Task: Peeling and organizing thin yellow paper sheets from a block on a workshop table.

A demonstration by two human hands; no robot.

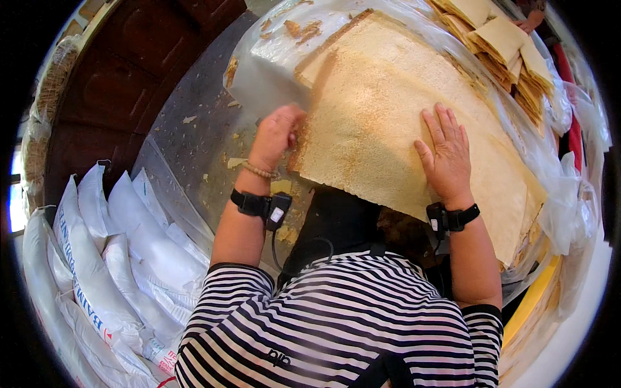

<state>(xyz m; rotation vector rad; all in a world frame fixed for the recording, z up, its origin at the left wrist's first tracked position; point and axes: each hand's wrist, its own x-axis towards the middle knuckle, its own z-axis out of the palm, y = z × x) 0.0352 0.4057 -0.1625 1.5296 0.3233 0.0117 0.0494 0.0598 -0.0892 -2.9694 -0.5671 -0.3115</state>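
A large, thin tan sheet (372,123) with a grainy surface and browned left edge lies on top of a stack of similar sheets. What it is made of cannot be told. My right hand (446,155) rests flat on its right part, fingers stretched out. At the browned left edge is my left hand (278,136), its fingers curled in and slightly blurred. Whatever those fingers may pinch is hidden. Each wrist wears a black strap with a small device, and a beaded bracelet (260,171) circles the left one.
Clear plastic wrap (259,81) surrounds the stack. Folded tan sheets (501,48) pile up at the far right, where another person's hand (532,21) shows. White filled sacks (152,233) lie at the left, near dark wooden panels (123,58). Scraps litter the grey floor (200,123).
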